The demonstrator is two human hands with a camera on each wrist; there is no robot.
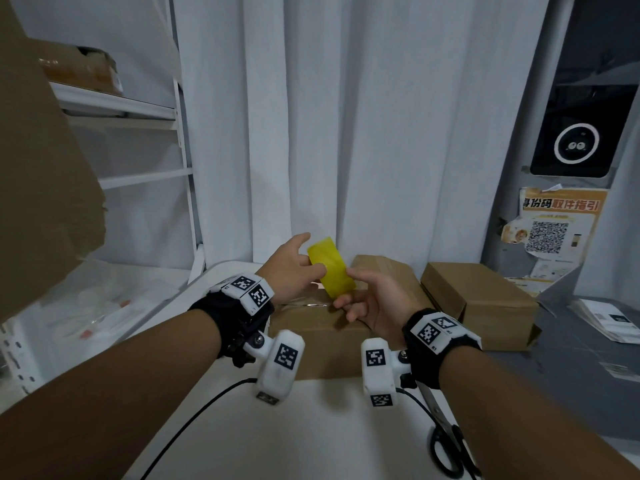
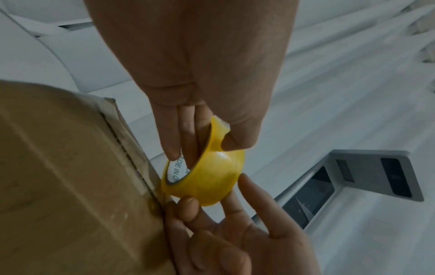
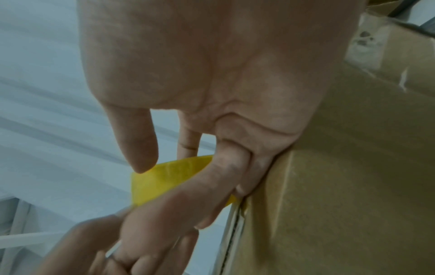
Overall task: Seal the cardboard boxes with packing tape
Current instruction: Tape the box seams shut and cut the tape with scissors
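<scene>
Yellow packing tape [image 1: 332, 268] sits between my two hands, held up just above the near cardboard box [image 1: 311, 344] on the white desk [image 1: 311, 438]. My left hand [image 1: 292, 268] has fingers threaded through the roll's core with the thumb clamped on the outer face, which the left wrist view shows plainly. My right hand [image 1: 367, 303] is at the roll's lower edge, thumb and fingers half curled against it; whether it has actually pinched a free end I cannot tell, since no loose strip shows in any view. As for progress, the near box has a glossy strip along its top seam, so I judge that one at least partly taped, though the wrist views show the corrugated seam edge still exposed at the side. Two more boxes wait beyond: one at the far middle [image 1: 381, 271] and one to the right [image 1: 485, 303], and I see no tape on either from here. So most of the sealing looks still ahead. Room to work is fair: open desk lies near me, with scissors [image 1: 446, 448] at the near right and a black cable [image 1: 194, 420] trailing across the near left. A big cardboard flap [image 1: 41, 150] hangs at the left and a curtain [image 1: 346, 126] closes off the far side, so pulling tape rightward or toward me seems freest.
</scene>
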